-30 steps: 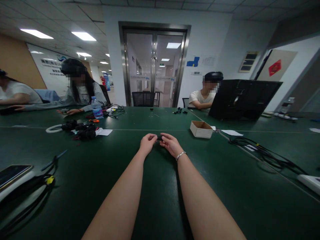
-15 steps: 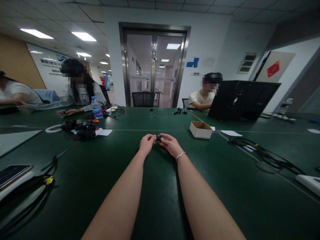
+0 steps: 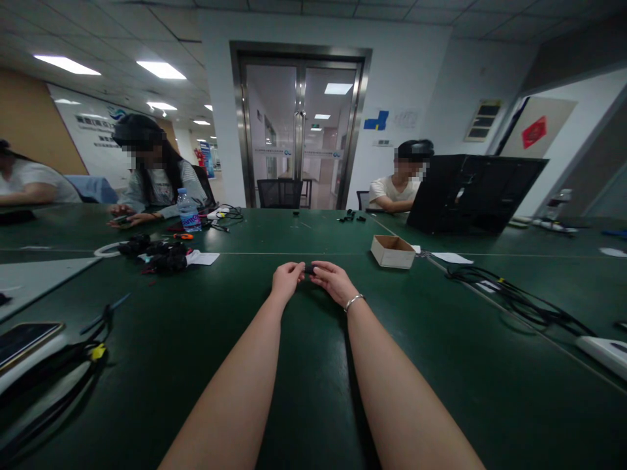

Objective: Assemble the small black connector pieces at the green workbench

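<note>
Between my two hands is a small black cylindrical piece (image 3: 309,269), held just above the green table (image 3: 313,365). My left hand (image 3: 287,279) pinches its left end between thumb and fingers. From the other side, my right hand (image 3: 335,282) closes its fingertips on the right end; a silver bangle circles that wrist. The piece is too small and partly covered for me to tell its exact kind. A small open cardboard box (image 3: 392,253) stands to the right of my hands.
Black cables (image 3: 519,297) lie coiled on the right, near a large black monitor-like panel (image 3: 470,196). On the left are a phone (image 3: 29,343), dark gadgets (image 3: 166,256) and a water bottle (image 3: 189,212). Co-workers (image 3: 157,170) sit across the table. Small black pieces (image 3: 350,216) lie farther back.
My hands stay almost in place around the black piece, with the silvery part at its left end less visible now. The co-worker at left has drawn one hand in toward the other.
</note>
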Motion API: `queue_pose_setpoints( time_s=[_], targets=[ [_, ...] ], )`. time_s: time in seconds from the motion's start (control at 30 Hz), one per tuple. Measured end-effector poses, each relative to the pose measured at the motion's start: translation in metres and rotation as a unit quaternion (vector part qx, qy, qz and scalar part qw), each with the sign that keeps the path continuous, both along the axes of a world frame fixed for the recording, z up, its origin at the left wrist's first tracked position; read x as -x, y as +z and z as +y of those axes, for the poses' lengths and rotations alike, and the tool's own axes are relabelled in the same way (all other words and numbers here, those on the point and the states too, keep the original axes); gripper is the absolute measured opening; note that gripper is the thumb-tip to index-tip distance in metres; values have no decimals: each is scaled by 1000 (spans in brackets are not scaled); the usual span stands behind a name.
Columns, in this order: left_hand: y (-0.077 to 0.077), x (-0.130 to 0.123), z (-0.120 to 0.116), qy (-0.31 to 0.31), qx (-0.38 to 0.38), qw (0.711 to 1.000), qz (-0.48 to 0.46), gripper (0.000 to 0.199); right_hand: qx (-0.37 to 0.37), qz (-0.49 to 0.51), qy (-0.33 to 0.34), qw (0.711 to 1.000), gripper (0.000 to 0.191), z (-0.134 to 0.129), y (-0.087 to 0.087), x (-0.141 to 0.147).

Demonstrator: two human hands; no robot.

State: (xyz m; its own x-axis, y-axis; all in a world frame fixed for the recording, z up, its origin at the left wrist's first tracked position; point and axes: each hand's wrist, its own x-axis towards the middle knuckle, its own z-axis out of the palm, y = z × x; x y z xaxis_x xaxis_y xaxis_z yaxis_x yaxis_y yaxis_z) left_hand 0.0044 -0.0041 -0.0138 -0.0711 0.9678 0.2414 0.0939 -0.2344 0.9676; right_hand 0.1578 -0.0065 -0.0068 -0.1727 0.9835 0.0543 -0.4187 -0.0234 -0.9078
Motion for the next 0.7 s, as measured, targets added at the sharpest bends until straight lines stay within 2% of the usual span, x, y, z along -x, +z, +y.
queue_pose_setpoints(
  time_s=[0.3, 0.53, 0.7],
  targets=[
    [3, 0, -2, -42, -65, 996, -34, 17, 33, 6, -38, 999, 2, -5, 9, 2],
    [3, 0, -2, -77, -80, 991, -79, 22, 32, -3, -36, 999, 12, -5, 9, 4],
    [3, -1, -2, -79, -78, 989, -96, 29, 29, -7, -38, 999, 14, -3, 7, 4]
  ],
)
